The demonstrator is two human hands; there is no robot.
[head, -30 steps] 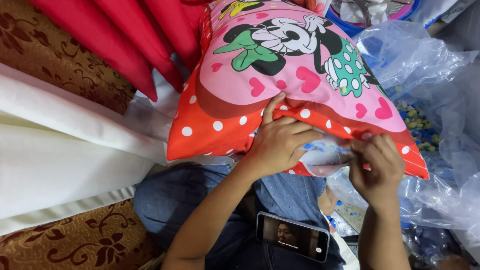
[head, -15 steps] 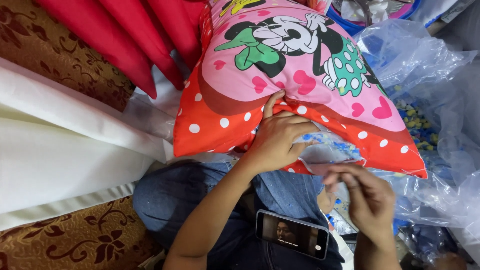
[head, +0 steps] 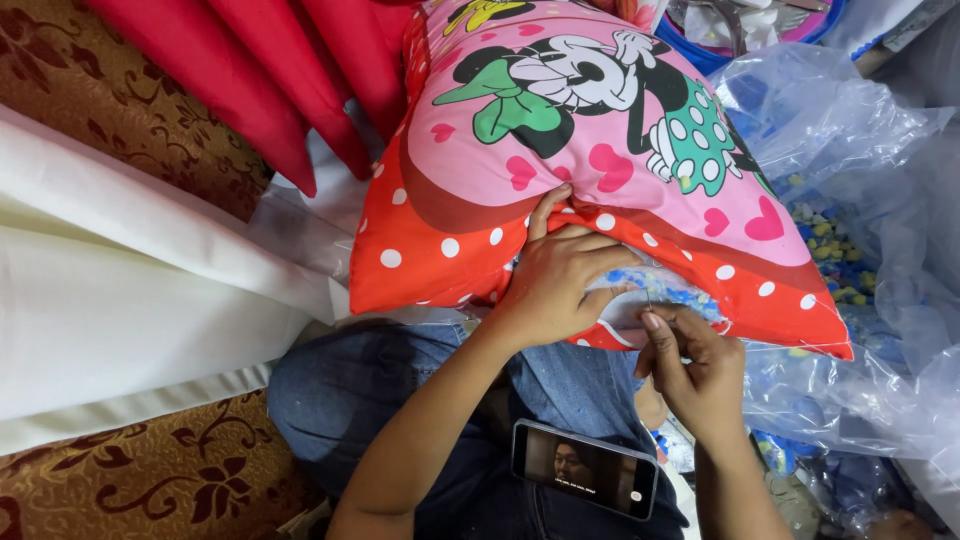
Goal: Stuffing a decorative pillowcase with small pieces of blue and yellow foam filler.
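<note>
**Reporter:** So, where are your hands at this moment?

**Me:** My left hand (head: pixel 560 280) is clamped down on the open lower edge of the cartoon-print cushion (head: pixel 600 180), fingers curled over the red polka-dot border and thumb pointing to twelve o'clock. The cushion lies across my lap, its open seam facing me at six o'clock. My right hand (head: pixel 695 370), at about four o'clock from the left, is nearly closed, thumb and forefinger pinched on a thin needle (head: pixel 650 297) that stands just at the seam. I cannot make out any thread.

**Reporter:** What shows in the opening?

**Me:** Bits of blue and white foam filling (head: pixel 655 285), right between my two hands.

**Reporter:** What could go wrong from here?

**Me:** My guess is the needle tip could catch my left fingertips, since they sit just beside it. If my left grip loosens, the seam may gape and filling may spill onto my jeans (head: pixel 400 400). Stuffing bulging at the edge could also make the stitches run crooked.

**Reporter:** And around you?

**Me:** A phone (head: pixel 585 468) rests on my thigh at six o'clock, red cushions (head: pixel 270 80) are stacked at eleven, white cloth (head: pixel 130 300) lies at nine, and a clear plastic bag (head: pixel 860 200) with foam pieces sits at three.
</note>
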